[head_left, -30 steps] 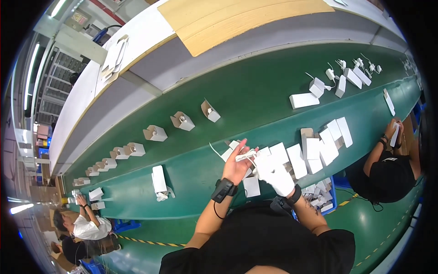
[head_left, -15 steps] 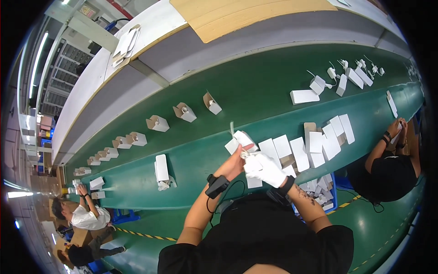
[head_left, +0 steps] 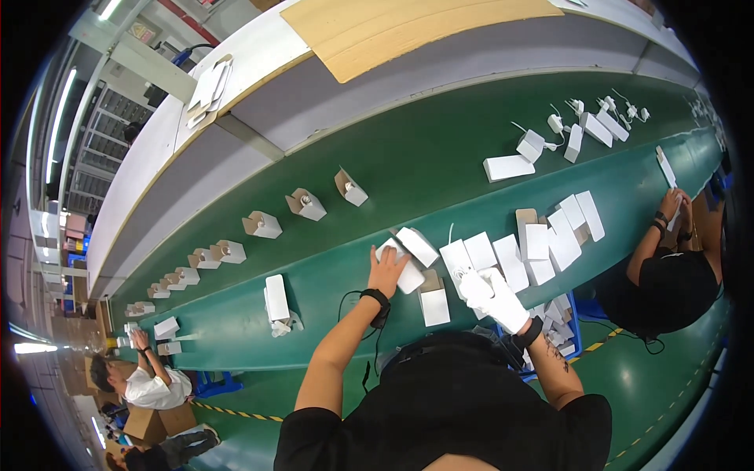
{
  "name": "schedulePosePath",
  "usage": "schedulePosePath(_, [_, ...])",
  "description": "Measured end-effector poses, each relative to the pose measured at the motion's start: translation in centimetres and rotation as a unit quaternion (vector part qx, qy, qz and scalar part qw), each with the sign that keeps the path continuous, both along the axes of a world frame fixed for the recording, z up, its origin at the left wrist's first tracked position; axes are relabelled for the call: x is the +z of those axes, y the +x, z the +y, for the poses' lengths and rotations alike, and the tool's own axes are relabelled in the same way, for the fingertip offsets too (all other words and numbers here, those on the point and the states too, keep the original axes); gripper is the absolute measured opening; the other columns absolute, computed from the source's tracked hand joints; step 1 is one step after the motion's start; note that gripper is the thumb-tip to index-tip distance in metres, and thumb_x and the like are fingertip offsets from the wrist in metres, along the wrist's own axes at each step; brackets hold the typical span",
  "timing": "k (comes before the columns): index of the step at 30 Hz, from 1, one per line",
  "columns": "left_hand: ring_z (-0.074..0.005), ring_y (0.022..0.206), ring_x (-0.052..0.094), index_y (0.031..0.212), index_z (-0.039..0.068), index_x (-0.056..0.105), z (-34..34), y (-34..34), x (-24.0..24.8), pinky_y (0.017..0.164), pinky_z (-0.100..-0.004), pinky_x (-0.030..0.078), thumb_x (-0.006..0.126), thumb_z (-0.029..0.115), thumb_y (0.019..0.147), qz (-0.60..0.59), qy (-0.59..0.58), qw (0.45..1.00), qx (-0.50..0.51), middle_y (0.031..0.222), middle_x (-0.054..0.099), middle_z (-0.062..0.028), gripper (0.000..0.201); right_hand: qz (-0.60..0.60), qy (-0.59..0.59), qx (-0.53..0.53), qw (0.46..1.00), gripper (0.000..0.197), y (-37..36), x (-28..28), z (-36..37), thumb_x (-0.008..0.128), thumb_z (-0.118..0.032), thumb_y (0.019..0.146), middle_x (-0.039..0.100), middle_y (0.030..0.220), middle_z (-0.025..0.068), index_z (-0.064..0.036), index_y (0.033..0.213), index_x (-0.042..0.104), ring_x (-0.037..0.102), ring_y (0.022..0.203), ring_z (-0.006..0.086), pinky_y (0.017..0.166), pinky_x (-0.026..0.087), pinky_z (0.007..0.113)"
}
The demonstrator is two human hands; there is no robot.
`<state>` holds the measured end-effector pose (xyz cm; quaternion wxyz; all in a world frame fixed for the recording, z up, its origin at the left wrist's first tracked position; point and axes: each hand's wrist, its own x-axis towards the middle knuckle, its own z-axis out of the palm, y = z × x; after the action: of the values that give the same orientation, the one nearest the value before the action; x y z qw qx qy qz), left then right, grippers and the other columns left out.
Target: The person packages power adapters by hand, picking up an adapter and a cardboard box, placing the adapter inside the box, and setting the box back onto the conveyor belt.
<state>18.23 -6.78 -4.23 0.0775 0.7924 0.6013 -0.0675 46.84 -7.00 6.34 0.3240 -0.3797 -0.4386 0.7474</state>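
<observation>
My bare left hand (head_left: 384, 272) lies over a white box (head_left: 408, 276) on the green belt, its fingers curled around the upper part. My right hand (head_left: 492, 295), in a white glove, is closed on a small white charger (head_left: 462, 274). A thin white cable end (head_left: 451, 233) sticks up beyond that charger. The glove partly covers the charger, above the row of white boxes. Between my hands stands an open white box (head_left: 433, 304) with its brown inside showing. Another white box (head_left: 418, 246) lies just beyond my left hand.
Several white boxes (head_left: 514, 263) lie in a row to the right. Open boxes (head_left: 305, 204) with white items line the far belt. Chargers with cables (head_left: 556, 123) lie far right. A blue bin (head_left: 576, 326) stands by my right forearm. Co-workers (head_left: 675, 275) work at both sides.
My hands have come apart. The left has moved onto a white box; the right has shifted right with the white charger. The open box between them now shows. The view has shifted slightly.
</observation>
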Motion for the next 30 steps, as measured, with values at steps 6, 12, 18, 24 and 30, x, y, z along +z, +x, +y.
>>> schedulePosePath(6, [-0.0266, 0.126, 0.036, 0.128, 0.018, 0.045, 0.7, -6.5, -2.3, 0.105, -0.0464, 0.028, 0.082, 0.015, 0.053, -0.191, -0.034, 0.968, 0.158, 0.125, 0.048, -0.0099, 0.083, 0.095, -0.133, 0.109, 0.980, 0.052, 0.4, 2.9, 0.7, 0.061, -0.020, 0.086, 0.055, 0.109, 0.0092, -0.0022, 0.130, 0.041, 0.059, 0.092, 0.0177, 0.076, 0.052, 0.029])
schedulePosePath(12, [-0.0190, 0.119, 0.044, 0.129, 0.013, 0.044, 0.7, -9.8, 0.9, 0.096, -0.0342, 0.039, 0.082, 0.016, 0.059, -0.612, -0.246, 0.709, 0.252, 0.127, 0.048, -0.0061, 0.080, 0.273, -0.242, 0.098, 0.926, 0.053, -2.6, 2.8, 1.1, 0.059, -0.023, 0.087, 0.055, 0.112, 0.0100, 0.0008, 0.130, 0.039, 0.059, 0.092, 0.0191, 0.076, 0.054, 0.032])
schedulePosePath(18, [-0.0174, 0.116, 0.047, 0.129, 0.010, 0.045, 0.1, -6.8, 5.7, 0.092, -0.0306, 0.042, 0.084, 0.021, 0.058, -0.588, -0.219, 0.760, 0.165, 0.120, 0.053, -0.0056, 0.081, 0.244, -0.243, 0.127, 0.930, 0.046, -5.2, 1.1, 2.8, 0.056, -0.023, 0.089, 0.057, 0.109, 0.0086, 0.0013, 0.127, 0.043, 0.059, 0.092, 0.0179, 0.074, 0.054, 0.031])
schedulePosePath(24, [-0.0212, 0.112, 0.049, 0.123, 0.006, 0.050, 2.0, -3.0, 10.7, 0.090, -0.0329, 0.043, 0.085, 0.025, 0.055, -0.485, -0.175, 0.853, 0.076, 0.116, 0.053, -0.0081, 0.079, -0.125, 0.266, 0.193, 0.936, 0.024, -8.2, 3.5, 6.1, 0.056, -0.016, 0.082, 0.062, 0.084, 0.0136, -0.0001, 0.099, 0.059, 0.061, 0.074, 0.0233, 0.065, 0.051, 0.033])
schedulePosePath(30, [-0.0231, 0.110, 0.050, 0.119, 0.005, 0.052, 5.3, 1.0, 10.5, 0.089, -0.0351, 0.044, 0.085, 0.025, 0.054, -0.452, -0.158, 0.876, 0.062, 0.115, 0.052, -0.0092, 0.076, -0.494, 0.574, 0.180, 0.627, 0.014, -8.3, 2.8, 7.8, 0.058, -0.015, 0.073, 0.060, 0.074, 0.0166, -0.0030, 0.079, 0.060, 0.062, 0.064, 0.0297, 0.060, 0.051, 0.038])
